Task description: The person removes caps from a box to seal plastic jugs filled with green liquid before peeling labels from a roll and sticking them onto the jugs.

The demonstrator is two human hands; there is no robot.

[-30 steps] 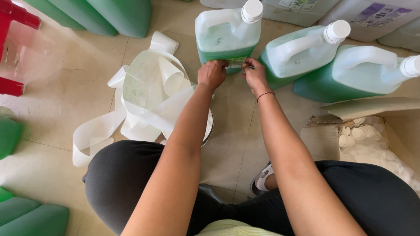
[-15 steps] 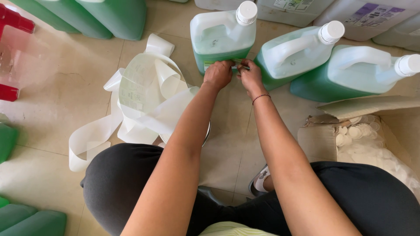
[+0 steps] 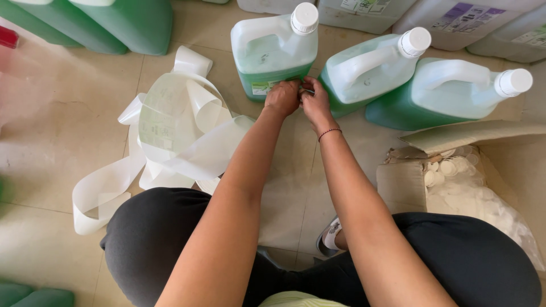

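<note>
A white jug of green liquid [image 3: 273,51] with a white cap stands on the tiled floor in front of me. My left hand [image 3: 282,98] presses against its lower front, where a small label sits. My right hand [image 3: 316,102] is beside it, fingers pinched on something small at the jug's lower right edge; what it pinches is too small to tell. A thin bracelet circles my right wrist. Two more jugs of green liquid [image 3: 369,71] [image 3: 455,94] lean to the right of the first.
A tangle of white label backing strip [image 3: 170,136] lies on the floor at left. An open cardboard box [image 3: 455,170] with a plastic bag of white caps sits at right. Green containers [image 3: 119,23] line the back left, pale ones the back right.
Both hands have stayed together at the bottom of the front jug, with only small finger movement. The view has shifted slightly.
</note>
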